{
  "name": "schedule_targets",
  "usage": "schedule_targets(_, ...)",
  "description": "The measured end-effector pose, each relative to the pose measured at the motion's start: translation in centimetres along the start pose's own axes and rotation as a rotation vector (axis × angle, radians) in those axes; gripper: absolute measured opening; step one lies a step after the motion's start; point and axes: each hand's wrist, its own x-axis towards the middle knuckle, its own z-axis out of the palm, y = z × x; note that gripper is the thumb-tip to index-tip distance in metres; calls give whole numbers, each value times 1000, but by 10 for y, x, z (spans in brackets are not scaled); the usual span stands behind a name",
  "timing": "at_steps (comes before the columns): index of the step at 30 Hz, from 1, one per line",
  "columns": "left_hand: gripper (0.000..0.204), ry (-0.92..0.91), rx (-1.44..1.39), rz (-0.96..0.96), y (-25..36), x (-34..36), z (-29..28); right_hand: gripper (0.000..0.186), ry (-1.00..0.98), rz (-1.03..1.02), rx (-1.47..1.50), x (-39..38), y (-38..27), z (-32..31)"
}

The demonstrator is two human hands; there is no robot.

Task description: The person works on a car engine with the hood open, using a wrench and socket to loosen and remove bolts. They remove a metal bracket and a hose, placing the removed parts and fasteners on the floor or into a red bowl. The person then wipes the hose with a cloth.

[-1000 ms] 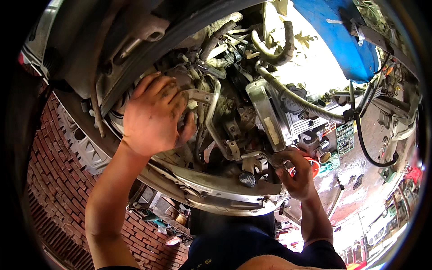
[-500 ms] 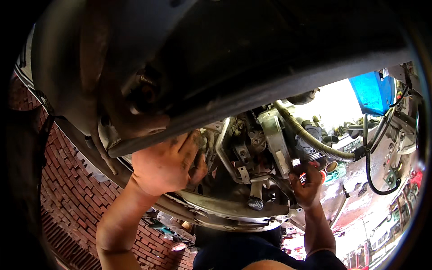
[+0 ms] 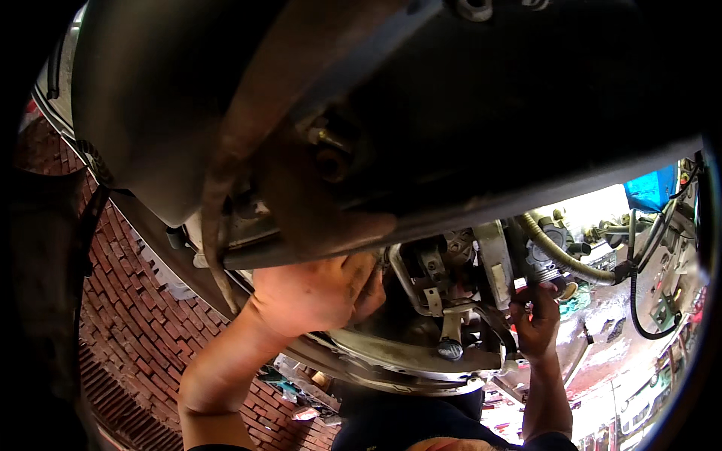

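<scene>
A glossy dark panel (image 3: 466, 143) spans the top of the head view and mirrors an arm dimly. Just under its lower edge is my left hand (image 3: 308, 297), bent at the knuckles. Its fingertips are hidden among the parts behind, so any grip is out of sight. My right hand (image 3: 535, 319) has curled, pinched fingers at the lower end of a pale metal bracket (image 3: 494, 267). What they hold is too small to make out. Between the hands lie a bent metal pipe (image 3: 402, 282) and a round dark cap (image 3: 450, 349).
A ribbed hose (image 3: 560, 257) arches above my right hand, near a black cable (image 3: 635, 301). A curved metal crossbar (image 3: 376, 353) runs in front of my body. Red brick paving (image 3: 143, 308) lies lower left. A blue sheet (image 3: 650, 189) hangs at far right.
The whole view has shifted, so the engine parts and both hands appear farther right and lower. Each hand stays by roughly the same parts.
</scene>
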Motion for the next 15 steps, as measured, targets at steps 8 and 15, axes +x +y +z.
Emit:
schedule_targets(8, 39, 1, 44, 39, -1, -2, 2, 10, 36, -99, -38, 4, 3, 2)
schedule_targets(15, 39, -4, 49, 78, 1, -3, -2, 12, 36, 83, 63, -5, 9, -1)
